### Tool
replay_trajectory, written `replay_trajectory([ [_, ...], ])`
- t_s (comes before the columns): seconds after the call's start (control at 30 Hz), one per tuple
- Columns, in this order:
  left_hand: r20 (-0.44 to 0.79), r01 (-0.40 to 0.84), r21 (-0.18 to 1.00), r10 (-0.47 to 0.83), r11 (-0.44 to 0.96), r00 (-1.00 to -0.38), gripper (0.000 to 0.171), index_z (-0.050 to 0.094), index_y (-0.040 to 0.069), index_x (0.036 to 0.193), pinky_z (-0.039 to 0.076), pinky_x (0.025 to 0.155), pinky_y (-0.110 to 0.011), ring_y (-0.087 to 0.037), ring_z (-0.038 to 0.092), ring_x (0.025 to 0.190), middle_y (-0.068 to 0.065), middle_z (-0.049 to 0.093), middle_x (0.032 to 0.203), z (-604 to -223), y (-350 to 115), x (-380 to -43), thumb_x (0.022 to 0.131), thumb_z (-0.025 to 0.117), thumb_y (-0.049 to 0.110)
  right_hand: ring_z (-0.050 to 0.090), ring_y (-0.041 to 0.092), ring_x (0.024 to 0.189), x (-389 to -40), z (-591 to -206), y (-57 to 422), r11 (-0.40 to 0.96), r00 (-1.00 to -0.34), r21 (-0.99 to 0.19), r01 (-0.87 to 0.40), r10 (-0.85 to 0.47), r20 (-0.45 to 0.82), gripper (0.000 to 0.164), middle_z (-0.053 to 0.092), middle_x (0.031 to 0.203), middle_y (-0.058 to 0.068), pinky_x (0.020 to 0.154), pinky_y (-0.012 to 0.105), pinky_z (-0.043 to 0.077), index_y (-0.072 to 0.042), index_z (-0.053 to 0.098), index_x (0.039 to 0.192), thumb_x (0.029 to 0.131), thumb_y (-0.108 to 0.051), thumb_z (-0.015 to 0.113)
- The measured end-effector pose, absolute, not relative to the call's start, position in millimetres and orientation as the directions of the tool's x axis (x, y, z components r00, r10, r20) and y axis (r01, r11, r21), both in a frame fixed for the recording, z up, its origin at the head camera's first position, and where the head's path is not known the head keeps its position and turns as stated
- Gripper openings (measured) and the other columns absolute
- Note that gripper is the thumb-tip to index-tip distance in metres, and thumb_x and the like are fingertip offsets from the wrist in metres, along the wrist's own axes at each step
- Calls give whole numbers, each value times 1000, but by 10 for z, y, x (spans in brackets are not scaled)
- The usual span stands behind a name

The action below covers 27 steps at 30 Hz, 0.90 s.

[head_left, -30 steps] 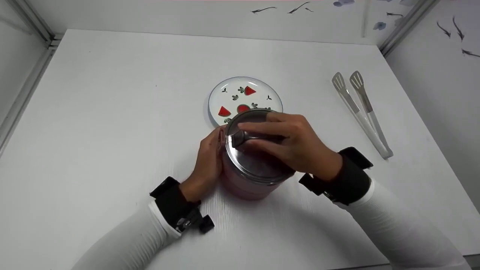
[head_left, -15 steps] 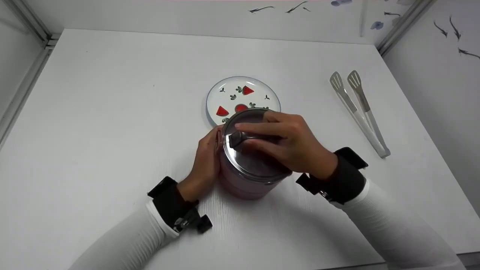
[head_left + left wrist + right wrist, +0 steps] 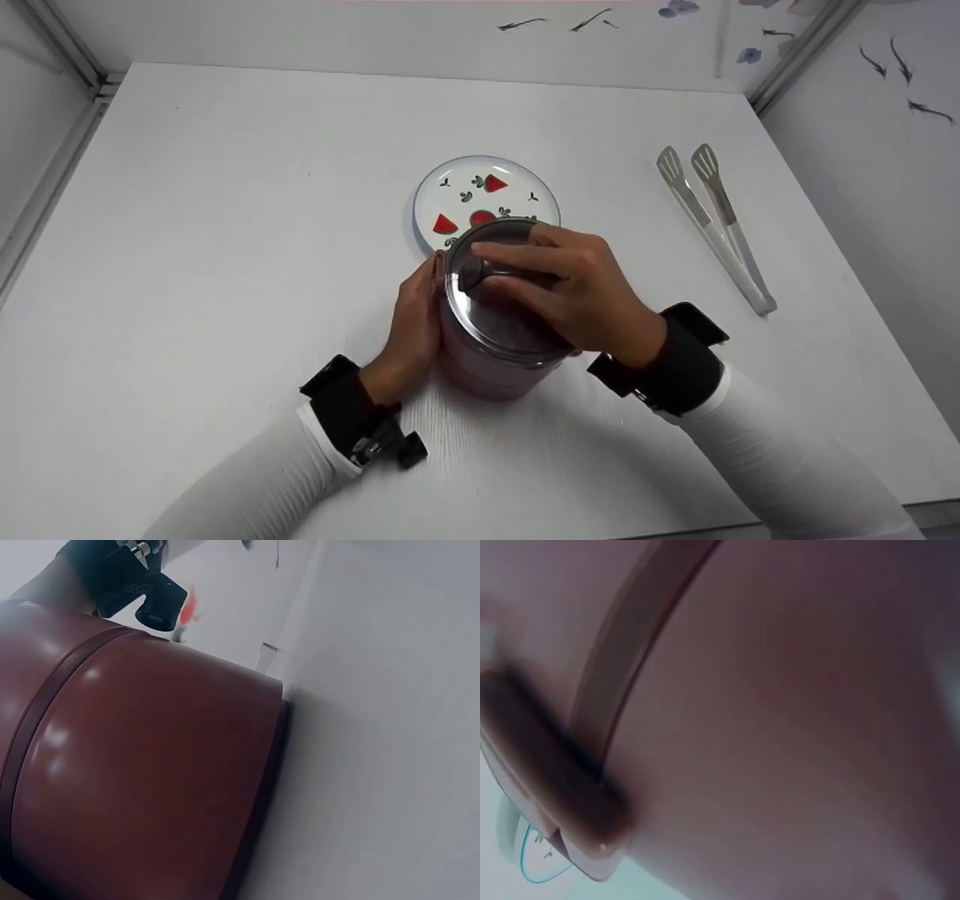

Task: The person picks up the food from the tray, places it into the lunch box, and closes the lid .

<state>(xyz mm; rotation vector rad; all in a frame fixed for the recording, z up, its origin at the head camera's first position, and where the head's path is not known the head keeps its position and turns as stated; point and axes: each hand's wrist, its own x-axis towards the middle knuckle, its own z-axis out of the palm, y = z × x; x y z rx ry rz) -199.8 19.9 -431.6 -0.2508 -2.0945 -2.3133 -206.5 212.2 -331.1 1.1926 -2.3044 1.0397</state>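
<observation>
A reddish pot (image 3: 495,375) with a clear glass lid (image 3: 487,322) stands on the white table in front of me. At its left side, my left hand (image 3: 412,322) holds the pot by the side handle (image 3: 440,271); its fingertips are hidden. My right hand (image 3: 577,281) reaches over the lid and grips the dark lid knob (image 3: 474,274) between thumb and fingers. Up close in the left wrist view is the pot's glossy dark red wall (image 3: 150,765). The right wrist view shows the pot's blurred side with a brown side handle (image 3: 555,772).
Just behind the pot, partly covered by it, lies a white plate (image 3: 469,169) with watermelon pictures. Metal tongs (image 3: 724,240) with slotted ends lie spread at the right. White panels border the table (image 3: 225,225) at the back and sides.
The view has shifted slightly. Both hands keep their holds on the pot and lid knob, and the lid stays on the pot.
</observation>
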Motion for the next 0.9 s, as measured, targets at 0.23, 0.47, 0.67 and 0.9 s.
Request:
replay_trajectory([
  [0.23, 104, 94, 991, 96, -98, -990, 46, 64, 9, 124, 45, 100, -28, -11, 58, 108, -3, 66, 111, -4282, 182, -2040, 109, 27, 34, 54, 12, 76, -2082, -3293, 2203, 367, -647, -539, -758, -528, 550, 29, 63, 84, 5, 69, 24, 47, -16, 74, 121, 92, -17, 73],
  [0.47, 274, 261, 959, 137, -106, -952, 55, 61, 4, 132, 43, 101, -42, -23, 61, 118, -11, 66, 127, -3946, -30, -2130, 105, 21, 32, 56, 18, 105, -2118, -3318, 2619, 347, -855, -797, -494, -363, 371, 32, 63, 107, 2, 85, 28, 48, -16, 69, 129, 103, -10, 52],
  [0.67, 322, 340, 940, 297, 10, -899, 48, 55, 14, 140, 43, 101, -41, -21, 58, 122, -4, 61, 135, -3721, -149, -2055, 97, 41, 32, 57, 20, 112, -2063, -3467, 2722, 333, -894, -865, -375, -378, 242, 33, 59, 124, 0, 85, 28, 54, -20, 67, 131, 103, -11, 53],
  [0.9, 318, 333, 943, 281, 4, -905, 47, 61, 10, 132, 47, 92, -34, -23, 60, 119, -3, 64, 131, -3797, -248, -1979, 96, 32, 13, 55, 20, 110, -2041, -3580, 2759, 249, -883, -895, -370, -393, 256, 35, 56, 129, 5, 83, 24, 50, -13, 63, 135, 104, -6, 48],
])
